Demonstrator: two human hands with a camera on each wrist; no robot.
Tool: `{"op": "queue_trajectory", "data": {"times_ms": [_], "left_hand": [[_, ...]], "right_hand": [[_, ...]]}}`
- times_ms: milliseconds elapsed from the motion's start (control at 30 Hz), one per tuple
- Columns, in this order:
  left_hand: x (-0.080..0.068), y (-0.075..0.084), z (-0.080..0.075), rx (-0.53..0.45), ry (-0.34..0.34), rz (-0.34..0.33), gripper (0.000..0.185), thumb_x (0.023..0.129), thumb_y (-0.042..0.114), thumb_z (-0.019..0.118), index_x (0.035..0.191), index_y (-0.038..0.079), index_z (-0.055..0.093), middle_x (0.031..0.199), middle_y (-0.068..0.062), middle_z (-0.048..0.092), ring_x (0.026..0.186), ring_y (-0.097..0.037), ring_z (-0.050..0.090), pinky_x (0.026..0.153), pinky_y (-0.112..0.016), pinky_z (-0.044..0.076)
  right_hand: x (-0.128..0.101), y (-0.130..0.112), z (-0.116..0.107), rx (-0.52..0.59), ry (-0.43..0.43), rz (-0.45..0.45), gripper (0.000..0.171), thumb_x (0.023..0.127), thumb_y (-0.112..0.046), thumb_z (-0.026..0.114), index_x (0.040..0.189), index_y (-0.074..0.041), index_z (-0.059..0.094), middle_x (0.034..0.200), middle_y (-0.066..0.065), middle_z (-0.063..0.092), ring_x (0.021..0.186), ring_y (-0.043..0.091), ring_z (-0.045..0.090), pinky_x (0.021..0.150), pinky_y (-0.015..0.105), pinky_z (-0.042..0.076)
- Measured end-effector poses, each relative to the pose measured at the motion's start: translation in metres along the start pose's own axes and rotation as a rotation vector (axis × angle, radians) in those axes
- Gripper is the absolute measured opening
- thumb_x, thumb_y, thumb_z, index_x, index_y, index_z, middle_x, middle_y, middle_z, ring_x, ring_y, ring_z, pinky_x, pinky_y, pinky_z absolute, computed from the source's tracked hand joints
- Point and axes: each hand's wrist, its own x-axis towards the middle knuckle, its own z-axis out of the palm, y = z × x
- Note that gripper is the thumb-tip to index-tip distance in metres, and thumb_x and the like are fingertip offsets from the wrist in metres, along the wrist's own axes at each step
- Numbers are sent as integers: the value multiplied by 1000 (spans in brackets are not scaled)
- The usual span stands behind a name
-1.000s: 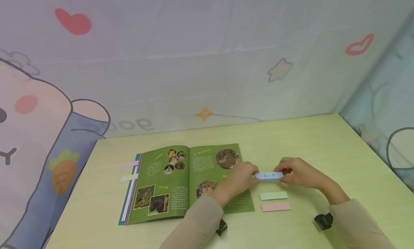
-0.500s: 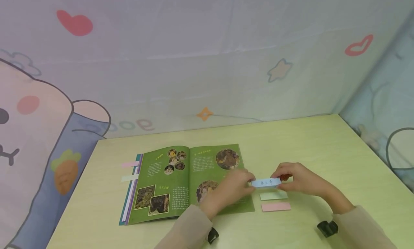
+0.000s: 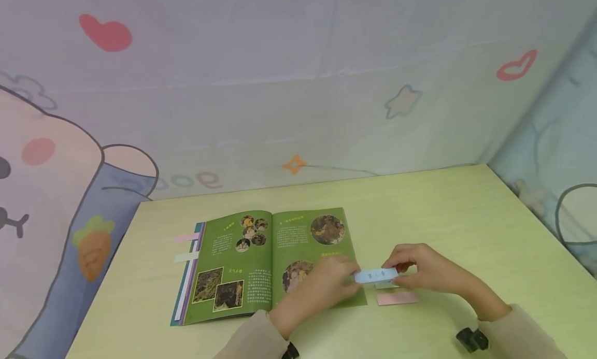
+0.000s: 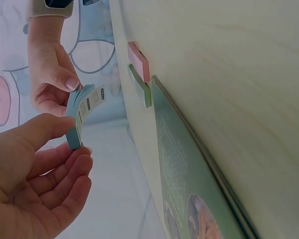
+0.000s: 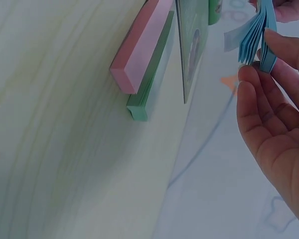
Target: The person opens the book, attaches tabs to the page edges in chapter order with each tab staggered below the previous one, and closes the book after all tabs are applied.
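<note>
1. The left hand (image 3: 337,281) and right hand (image 3: 422,268) each pinch one end of a blue pad of sticky notes (image 3: 375,275), raised just above the surface (image 3: 466,219), right of the open book (image 3: 266,263).
2. The pad looks light and bendy, with sheets that fan loose; holding it by the ends seems best.
3. The green pad (image 5: 148,87) and pink pad (image 3: 397,298) lie beneath.

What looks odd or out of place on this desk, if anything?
Nothing is spilled or damaged. The one oddity: the blue sticky-note pad, held between the left hand and right hand, has its sheets fanned apart at one end. The pink pad and green pad lie neatly beside the open book.
</note>
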Motion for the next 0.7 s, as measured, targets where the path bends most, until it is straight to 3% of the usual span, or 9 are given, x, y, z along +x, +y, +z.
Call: {"op": "queue_trajectory", "data": {"times_ms": [233, 467, 700], "left_hand": [[-11, 3, -2, 11, 38, 32, 16, 79, 14, 73, 93, 6, 71, 80, 0, 64, 63, 0, 47, 57, -4, 35], [-23, 9, -6, -25, 61, 36, 16, 79, 13, 73, 93, 6, 70, 86, 1, 66, 72, -3, 58, 65, -3, 40], [-28, 10, -5, -28, 87, 42, 16, 78, 11, 73, 92, 6, 70, 85, 1, 66, 74, -4, 59, 66, -4, 41]], "right_hand": [[1, -8, 5, -18, -7, -59, 16, 82, -7, 70, 97, -14, 70, 89, -8, 61, 72, 15, 54, 64, 26, 50], [1, -16, 10, -19, -13, -65, 16, 82, -8, 71, 97, -14, 71, 89, -9, 61, 71, 18, 55, 62, 27, 50], [2, -21, 13, -43, -2, -87, 15, 82, -10, 71, 97, -13, 71, 88, -10, 60, 72, 9, 53, 62, 25, 49]]}}
